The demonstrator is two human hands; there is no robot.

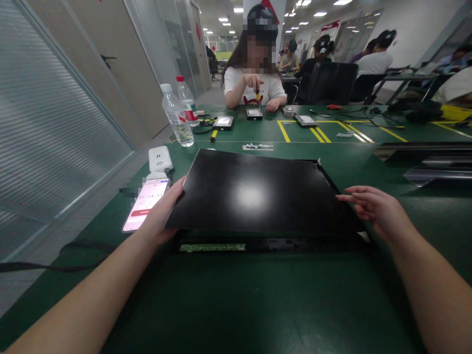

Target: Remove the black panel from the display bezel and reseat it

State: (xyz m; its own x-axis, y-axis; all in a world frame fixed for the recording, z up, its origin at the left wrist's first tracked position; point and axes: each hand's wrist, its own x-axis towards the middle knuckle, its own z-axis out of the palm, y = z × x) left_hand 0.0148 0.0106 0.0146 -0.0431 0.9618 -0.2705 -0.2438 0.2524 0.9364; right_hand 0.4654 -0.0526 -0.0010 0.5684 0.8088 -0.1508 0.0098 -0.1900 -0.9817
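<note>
A glossy black screen panel (254, 191), probably an LCD panel, is raised at its left side above a black frame (295, 245). My left hand (167, 211) grips the panel's left edge, with its fingers hidden beneath. At the panel's right edge, my right hand (379, 211) has its index finger stretched out and the others partly bent, holding nothing. Its fingertip is at the edge; whether it touches is hard to tell. A green circuit strip (212, 247) shows along the front of the frame, at the left.
Left of the panel lie a lit phone (147, 204) and a white power bank (160, 159). Two plastic bottles (177, 115) stand behind them. Across the green table (258, 305), a person (254, 73) holds a screwdriver over a hard drive (254, 114). Dark metal strips (438, 174) lie right.
</note>
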